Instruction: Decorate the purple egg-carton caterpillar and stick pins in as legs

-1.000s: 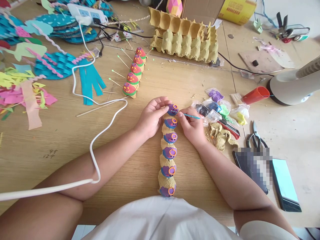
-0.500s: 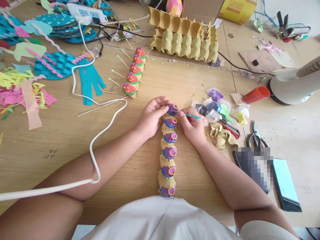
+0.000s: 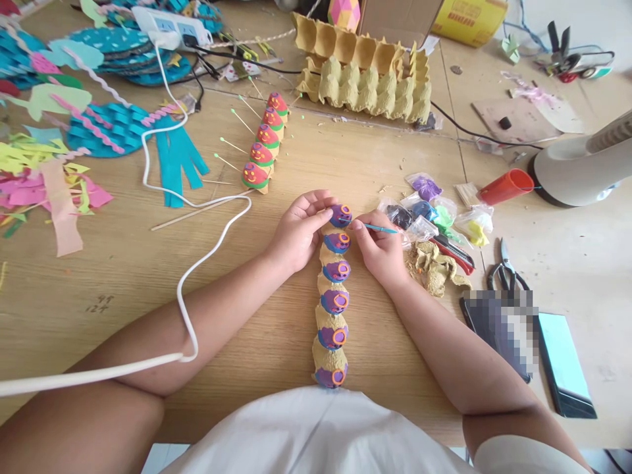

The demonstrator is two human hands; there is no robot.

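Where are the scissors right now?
In the head view the scissors lie on the table's right side, right of the right hand, between the crumpled egg-carton scrap and the dark phone.

A light wooden table (image 3: 123,263) fills the view, evenly lit by soft daylight

Craft-strewn wooden table (image 3: 123,263)

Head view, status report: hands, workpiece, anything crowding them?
Left hand steadies purple-capped egg-carton strip at far cap. Right hand pinches teal stick, tip at that cap. White cable draped over left forearm; clay bags beside right hand.
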